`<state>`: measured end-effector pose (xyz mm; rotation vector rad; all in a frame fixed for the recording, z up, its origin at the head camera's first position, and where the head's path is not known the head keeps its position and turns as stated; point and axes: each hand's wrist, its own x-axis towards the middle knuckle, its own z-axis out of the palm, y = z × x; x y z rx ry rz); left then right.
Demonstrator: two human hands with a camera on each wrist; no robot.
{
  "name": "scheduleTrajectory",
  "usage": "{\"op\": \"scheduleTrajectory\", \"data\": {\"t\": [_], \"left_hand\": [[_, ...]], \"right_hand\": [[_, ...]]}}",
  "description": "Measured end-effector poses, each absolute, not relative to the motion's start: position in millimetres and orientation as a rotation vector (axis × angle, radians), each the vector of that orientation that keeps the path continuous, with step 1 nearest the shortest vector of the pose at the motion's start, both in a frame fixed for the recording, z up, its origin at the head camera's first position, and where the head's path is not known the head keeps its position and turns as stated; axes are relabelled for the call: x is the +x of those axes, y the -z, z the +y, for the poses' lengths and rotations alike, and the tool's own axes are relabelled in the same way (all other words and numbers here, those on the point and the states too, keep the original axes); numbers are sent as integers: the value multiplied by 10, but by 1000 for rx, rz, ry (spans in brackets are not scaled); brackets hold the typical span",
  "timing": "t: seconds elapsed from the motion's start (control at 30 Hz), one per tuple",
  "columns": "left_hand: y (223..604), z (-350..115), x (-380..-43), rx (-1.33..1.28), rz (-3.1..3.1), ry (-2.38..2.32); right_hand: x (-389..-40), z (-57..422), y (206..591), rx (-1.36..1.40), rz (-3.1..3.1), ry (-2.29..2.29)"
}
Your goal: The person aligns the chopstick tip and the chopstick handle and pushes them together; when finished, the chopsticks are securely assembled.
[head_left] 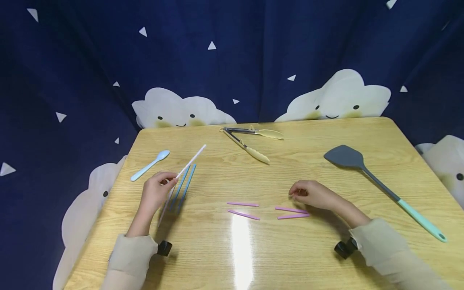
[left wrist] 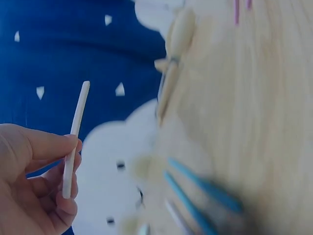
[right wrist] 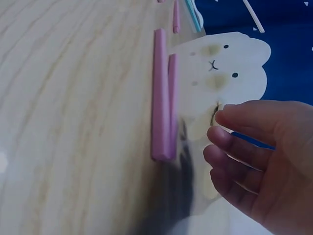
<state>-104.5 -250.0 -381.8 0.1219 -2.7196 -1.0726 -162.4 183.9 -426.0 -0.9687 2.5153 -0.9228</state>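
My left hand [head_left: 159, 190] pinches a whitish chopstick [head_left: 191, 161] between thumb and fingers, tilted up above the table. In the left wrist view, this chopstick [left wrist: 77, 115] sticks out past both sides of the grip. Beneath and beside that hand lie two blue chopsticks [head_left: 188, 183] and another pale one [head_left: 166, 207]. My right hand [head_left: 313, 194], fingers loosely bent and holding nothing, hovers just behind a pair of pink chopsticks [head_left: 293, 216]. The right wrist view shows those pink chopsticks [right wrist: 160, 98] lying close together, apart from the fingertips [right wrist: 222, 117].
Another pink pair [head_left: 243, 214] lies at mid-table. Cream-tipped tongs [head_left: 250, 149] lie spread at the back. A light blue spoon [head_left: 150, 165] is at the left, and a grey spatula [head_left: 380, 185] with a mint handle at the right. Behind the table [head_left: 282, 257] hangs a dark blue curtain [head_left: 246, 60].
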Motion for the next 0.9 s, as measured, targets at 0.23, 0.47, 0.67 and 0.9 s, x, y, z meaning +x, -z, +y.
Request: {"op": "scheduleTrajectory", "data": {"t": [0.23, 0.47, 0.67, 0.9], "left_hand": [[3968, -2844, -878, 395, -2760, 1052], [4147, -3037, -741, 508, -2875, 974], [4235, -3067, -689, 494, -3040, 932], [4257, -3055, -686, 498, -3087, 913]], "right_hand": [[-1577, 1770, 4384, -1018, 2482, 855], [-1528, 1703, 4434, -1027, 2460, 814], [-1530, 1686, 4428, -1051, 2470, 788], [-1536, 1666, 4430, -1056, 2475, 773]]}}
